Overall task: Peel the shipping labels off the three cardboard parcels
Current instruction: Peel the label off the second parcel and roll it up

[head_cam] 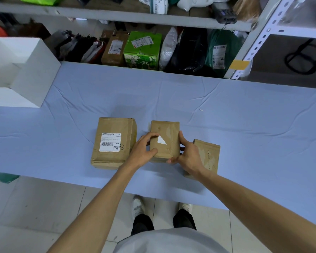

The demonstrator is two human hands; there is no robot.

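Middle parcel (171, 136) with a torn label scrap (161, 141) is gripped by the left hand (141, 151) and right hand (188, 156).

Both bare forearms extended forward from the lower corners of the view, the left forearm (98, 203) and the right forearm (254, 194) angled inward toward each other. The 2 hands sat close together on either side of the middle parcel (169, 147). The left hand (143, 150) gripped its left side, palm down, thumb laid along the lower left edge and the fingers (150, 136) curled at the corner of the label (161, 140); whether they pinched it could not be told. The right hand (189, 156) held the right side, thumb pointing up along that edge, fingers curled round the near right corner, wrist roughly straight.
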